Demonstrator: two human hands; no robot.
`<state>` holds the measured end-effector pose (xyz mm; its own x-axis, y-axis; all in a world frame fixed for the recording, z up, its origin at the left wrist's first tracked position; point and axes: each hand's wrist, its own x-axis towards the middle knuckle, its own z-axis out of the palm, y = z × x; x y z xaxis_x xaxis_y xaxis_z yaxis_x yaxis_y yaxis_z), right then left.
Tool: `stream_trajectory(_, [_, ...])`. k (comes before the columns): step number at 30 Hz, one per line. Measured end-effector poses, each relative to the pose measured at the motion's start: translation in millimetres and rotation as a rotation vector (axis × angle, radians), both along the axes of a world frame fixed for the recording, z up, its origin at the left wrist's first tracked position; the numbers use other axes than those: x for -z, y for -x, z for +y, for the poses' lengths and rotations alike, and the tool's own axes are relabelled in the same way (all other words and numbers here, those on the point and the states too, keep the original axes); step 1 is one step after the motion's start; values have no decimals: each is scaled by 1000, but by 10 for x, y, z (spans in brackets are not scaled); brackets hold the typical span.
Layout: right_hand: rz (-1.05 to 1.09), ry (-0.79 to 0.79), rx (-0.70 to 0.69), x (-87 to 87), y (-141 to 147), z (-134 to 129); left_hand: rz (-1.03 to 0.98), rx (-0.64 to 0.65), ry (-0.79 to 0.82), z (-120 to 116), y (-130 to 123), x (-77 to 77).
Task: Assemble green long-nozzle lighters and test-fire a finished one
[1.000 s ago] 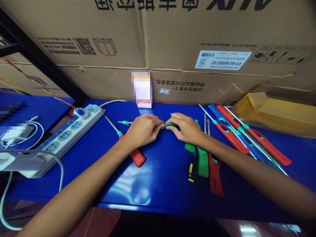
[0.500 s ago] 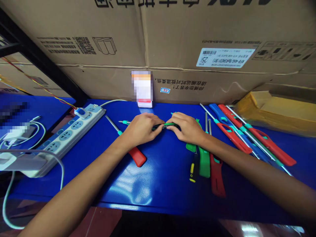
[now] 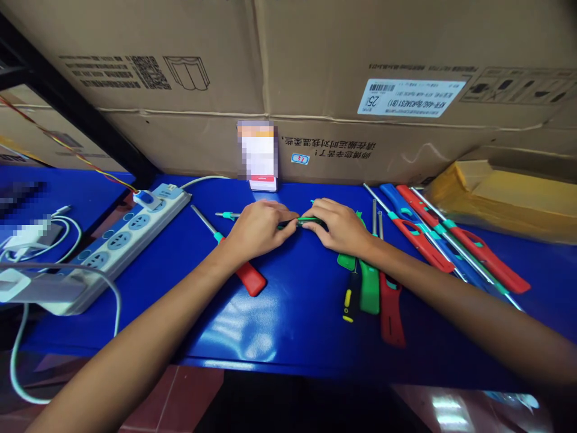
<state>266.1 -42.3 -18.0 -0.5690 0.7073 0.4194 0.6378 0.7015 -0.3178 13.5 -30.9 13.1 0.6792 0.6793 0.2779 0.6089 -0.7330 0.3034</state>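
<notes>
I am seeing white glare lying over the near middle of the glossy table. At the far side, a phone is glowing behind coarse pixelation. The floor at near right is reflecting brightly, the far-right box is looking soft, and the central green piece is showing little detail.

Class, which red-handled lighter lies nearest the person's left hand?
The red-handled lighter beside the left hand, crossing under its wrist; the other red ones lie right of the right hand.
</notes>
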Motion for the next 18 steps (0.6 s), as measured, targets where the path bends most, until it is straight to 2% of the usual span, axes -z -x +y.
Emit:
stream_trajectory(8, [55,60,13,25,-18,35,-74,64,106,61,66,-10])
stream_trajectory(18, [-8,43,4,25,-7,33,-39,49,42,90,47,93])
